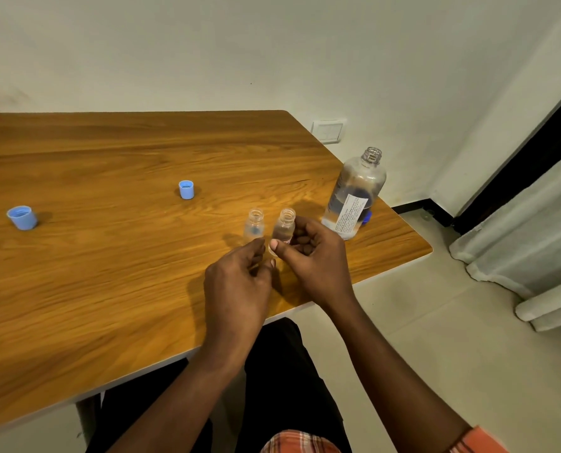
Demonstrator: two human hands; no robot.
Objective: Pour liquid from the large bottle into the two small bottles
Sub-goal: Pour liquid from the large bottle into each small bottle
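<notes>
Your left hand [239, 282] pinches one uncapped small bottle [254, 225] and your right hand [311, 256] the other [285, 227], steadying both beside the open large bottle [354, 194], likely for pouring.

Two small bottles [269, 225] stand left of the large bottle [354, 194].

Your wooden desk [109, 152] carries two blue caps: one cap [22, 217] far to your left, another cap [186, 189] nearer the middle. Two small bottles stand open and close together, the left bottle [255, 223] and the right bottle [284, 225]. The large bottle [354, 194] stands uncapped near the desk's right edge.
</notes>
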